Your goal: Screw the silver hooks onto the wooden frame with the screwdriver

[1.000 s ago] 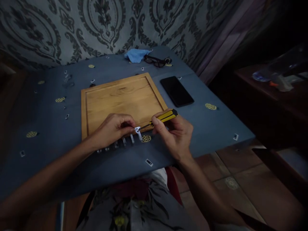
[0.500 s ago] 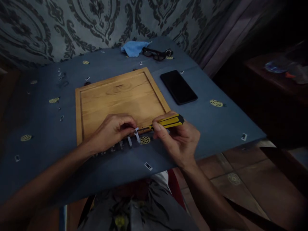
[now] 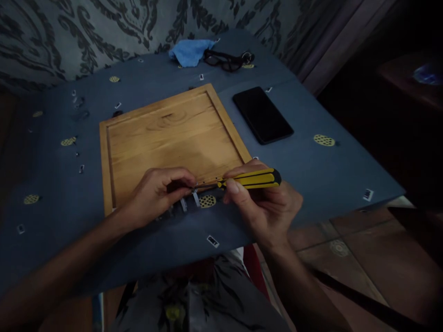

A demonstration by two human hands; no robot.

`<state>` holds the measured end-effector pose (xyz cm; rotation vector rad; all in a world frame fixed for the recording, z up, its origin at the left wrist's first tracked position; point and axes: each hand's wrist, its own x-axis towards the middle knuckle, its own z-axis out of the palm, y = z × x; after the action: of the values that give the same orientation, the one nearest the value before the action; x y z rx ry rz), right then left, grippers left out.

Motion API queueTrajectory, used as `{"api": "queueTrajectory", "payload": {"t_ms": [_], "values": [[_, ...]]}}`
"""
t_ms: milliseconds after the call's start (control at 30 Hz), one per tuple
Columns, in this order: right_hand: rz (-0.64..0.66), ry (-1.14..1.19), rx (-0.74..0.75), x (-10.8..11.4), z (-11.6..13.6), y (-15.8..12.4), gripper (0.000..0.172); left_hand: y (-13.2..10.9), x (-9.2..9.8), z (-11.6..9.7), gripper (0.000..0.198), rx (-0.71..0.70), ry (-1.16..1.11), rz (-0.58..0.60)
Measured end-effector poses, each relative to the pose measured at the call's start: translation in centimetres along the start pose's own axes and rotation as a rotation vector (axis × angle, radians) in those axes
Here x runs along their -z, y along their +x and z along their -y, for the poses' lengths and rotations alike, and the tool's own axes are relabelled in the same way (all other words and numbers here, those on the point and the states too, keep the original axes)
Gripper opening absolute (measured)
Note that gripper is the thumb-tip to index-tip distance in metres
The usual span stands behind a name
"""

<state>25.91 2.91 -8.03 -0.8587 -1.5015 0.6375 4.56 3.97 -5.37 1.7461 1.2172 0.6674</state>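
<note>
My right hand (image 3: 265, 203) is closed around the yellow and black handle of a screwdriver (image 3: 254, 178), held nearly level. Its thin shaft points left, to the near edge of a framed wooden board (image 3: 173, 133) lying on the table. At the shaft's tip, the thumb and forefinger of my left hand (image 3: 155, 193) are pinched together; whatever is between them is too small to make out. Pale metal hooks (image 3: 196, 198) stick out below that edge, some hidden behind the left hand. Small dark holes show along the edge by the screwdriver.
To the board's right lies a black phone (image 3: 262, 115). Black glasses (image 3: 226, 61) and a blue cloth (image 3: 190, 52) sit at the back. Small loose pieces (image 3: 80, 115) lie at the left on the blue patterned tablecloth (image 3: 304, 184). A patterned curtain (image 3: 138, 23) hangs behind.
The whole view has shifted a little. The screwdriver handle has turned slightly in my right hand and lies more level. My left fingers still pinch at its tip.
</note>
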Motion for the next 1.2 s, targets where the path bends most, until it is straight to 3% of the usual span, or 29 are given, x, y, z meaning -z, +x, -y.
{"api": "queueTrajectory", "payload": {"t_ms": [267,500,700,1200], "values": [[-0.011,-0.009,-0.020,0.2,0.0,-0.2,0.011,0.0,0.2,0.0,0.014,-0.017,0.068,0.042],[0.000,-0.009,-0.007,0.2,0.1,-0.1,0.010,0.7,0.8,-1.4,0.010,-0.158,0.400,0.152],[0.007,-0.021,-0.006,0.3,0.1,0.0,0.008,0.6,1.2,-2.1,0.017,-0.154,0.577,0.273],[-0.007,0.025,-0.044,0.1,0.3,-0.2,0.012,0.5,1.2,-3.0,0.024,-0.224,0.594,0.332]]}}
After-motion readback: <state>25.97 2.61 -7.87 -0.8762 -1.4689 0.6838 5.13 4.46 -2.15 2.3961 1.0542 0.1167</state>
